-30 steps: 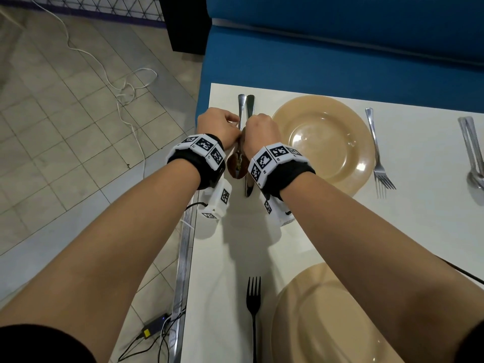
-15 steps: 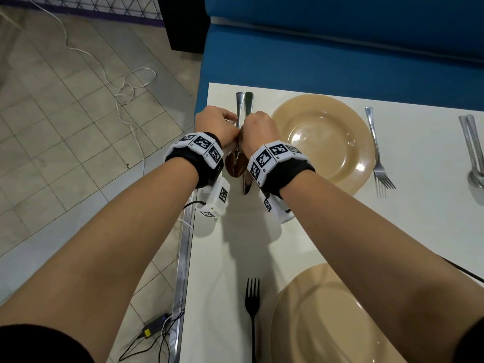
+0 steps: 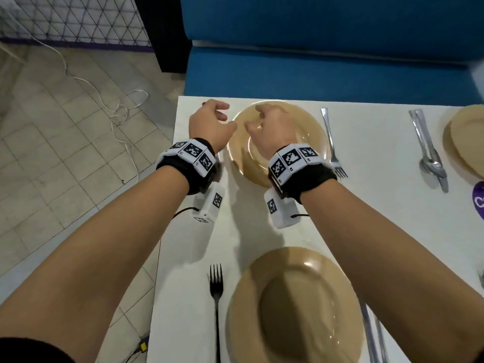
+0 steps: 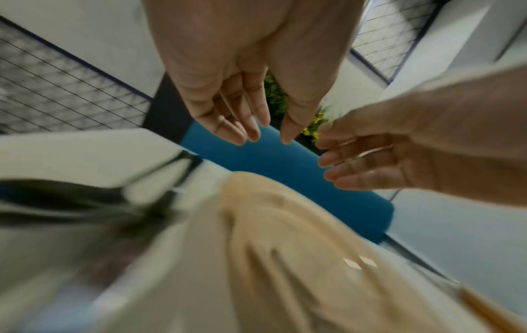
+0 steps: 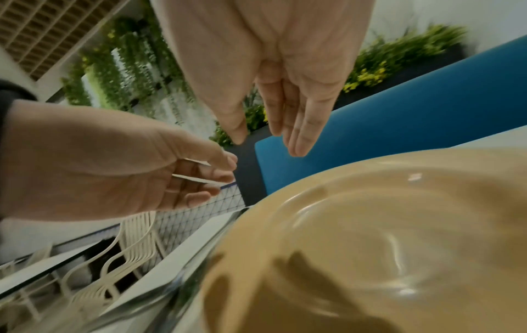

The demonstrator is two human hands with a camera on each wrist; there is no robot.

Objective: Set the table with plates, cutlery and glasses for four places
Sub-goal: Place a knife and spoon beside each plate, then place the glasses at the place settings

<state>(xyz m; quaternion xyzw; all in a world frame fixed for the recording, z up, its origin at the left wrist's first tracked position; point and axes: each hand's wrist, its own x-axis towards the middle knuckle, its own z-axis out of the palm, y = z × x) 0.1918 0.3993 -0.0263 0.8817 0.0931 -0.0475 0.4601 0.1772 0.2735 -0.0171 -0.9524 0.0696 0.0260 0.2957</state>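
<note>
A tan plate (image 3: 309,132) sits at the far left of the white table (image 3: 379,205). Over the table just left of it, my left hand (image 3: 226,117) hovers with relaxed fingers and holds nothing. My right hand (image 3: 255,117) hangs over the plate's left half, also loose and empty. The wrist views show both palms bare: left hand (image 4: 256,135), right hand (image 5: 273,139). A blurred dark streak of cutlery (image 4: 177,171) lies left of the plate (image 4: 285,247); my left wrist hides it in the head view. A silver fork (image 3: 331,142) lies right of the plate.
A second tan plate (image 3: 296,305) sits near me, with a black fork (image 3: 216,297) on its left and cutlery (image 3: 372,336) on its right. A spoon and knife (image 3: 429,153) and a third plate (image 3: 468,137) lie at the right. A blue bench (image 3: 314,69) runs behind the table.
Both hands have let go of the spoon and knife left of the far plate, risen and opened. The right hand has moved right, over the plate.
</note>
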